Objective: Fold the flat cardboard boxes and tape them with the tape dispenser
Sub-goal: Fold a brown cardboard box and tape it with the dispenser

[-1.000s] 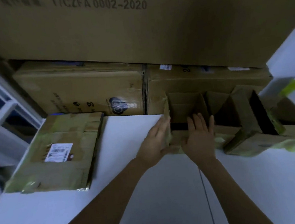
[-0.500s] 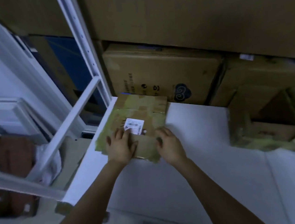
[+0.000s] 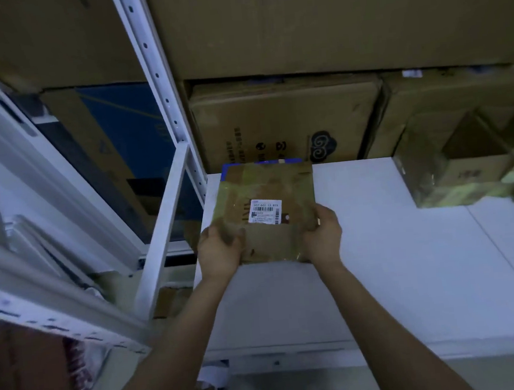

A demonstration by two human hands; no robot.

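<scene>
Held the flat cardboard box (image 3: pixel 267 190) in both hands at the centre of the frame, over the left end of the white table (image 3: pixel 410 259). Gripped its near left corner with the left hand (image 3: pixel 220 251), fingers (image 3: pixel 232 232) curled onto the top face. Clasped its near right edge with the right hand (image 3: pixel 323 238), thumb laid over the top, the other fingers hidden underneath. Could not tell whether the box lay on the table or hung just above it. Saw a white barcode label (image 3: pixel 266 211) on the top face, between the two hands. Saw glossy yellowish tape across the brown card as well. Nearly met the stacked cartons (image 3: pixel 286 123) at the back with the box's far edge, with a blue strip (image 3: pixel 225 172) peeking out at the far left corner.

Had an opened-up cardboard box (image 3: pixel 471 173) well apart at the right of the frame, on the same table, flaps up and wrapped low down in similar yellowish tape. Faced a large carton (image 3: pixel 312 28) with blurred black print across the top of the frame, resting on the stacked cartons. Had a white shelf post (image 3: pixel 158 79) with holes running from the upper middle-left down to the table's left edge, joined there by a white slanted bar (image 3: pixel 165 227). Glimpsed a blue and brown carton (image 3: pixel 113 129) behind the post, upper left. Reached in from the bottom edge of the frame with both bare forearms.
</scene>
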